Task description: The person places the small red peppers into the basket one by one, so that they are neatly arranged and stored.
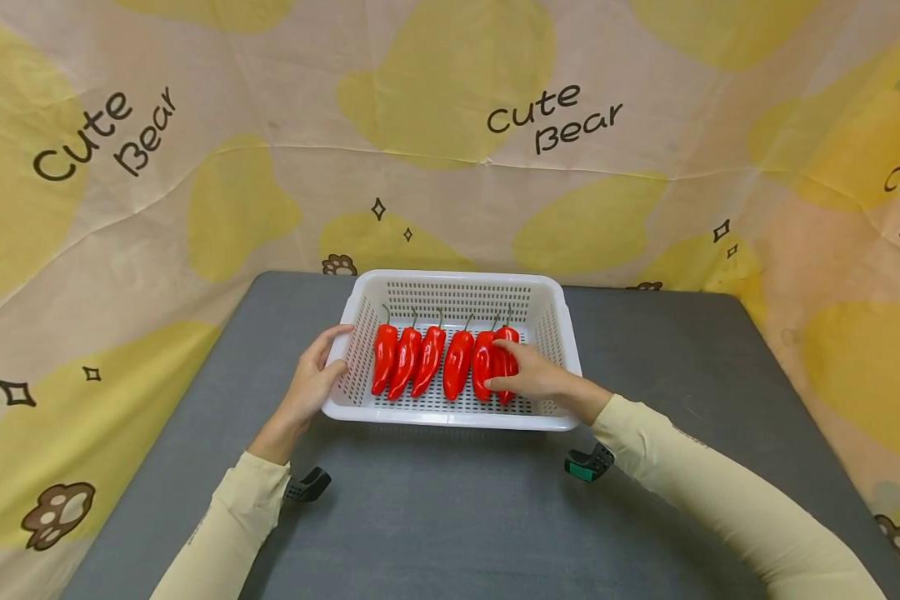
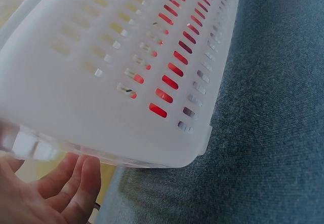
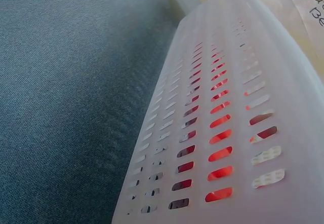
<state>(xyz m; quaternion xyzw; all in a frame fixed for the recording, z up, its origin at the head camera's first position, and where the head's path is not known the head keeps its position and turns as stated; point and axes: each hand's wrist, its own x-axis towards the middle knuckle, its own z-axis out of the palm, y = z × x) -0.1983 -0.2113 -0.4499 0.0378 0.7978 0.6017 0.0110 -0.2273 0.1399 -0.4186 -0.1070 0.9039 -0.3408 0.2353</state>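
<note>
A white plastic basket with slotted walls sits on the grey table, holding several glossy red peppers side by side in a row, green stems toward the back wall. My left hand grips the basket's left rim, thumb over the top; in the left wrist view its curled fingers show by the basket's end. Inside the basket at the right, my right hand holds the rightmost red pepper between thumb and fingers, partly covering it. That hand is hidden behind the wall in the right wrist view, where red shows through the slots.
The grey table stretches in front of the basket and to both sides. Behind it hangs a pink and yellow cloth with printed lettering. Dark devices hang below both wrists, the left one and the right one.
</note>
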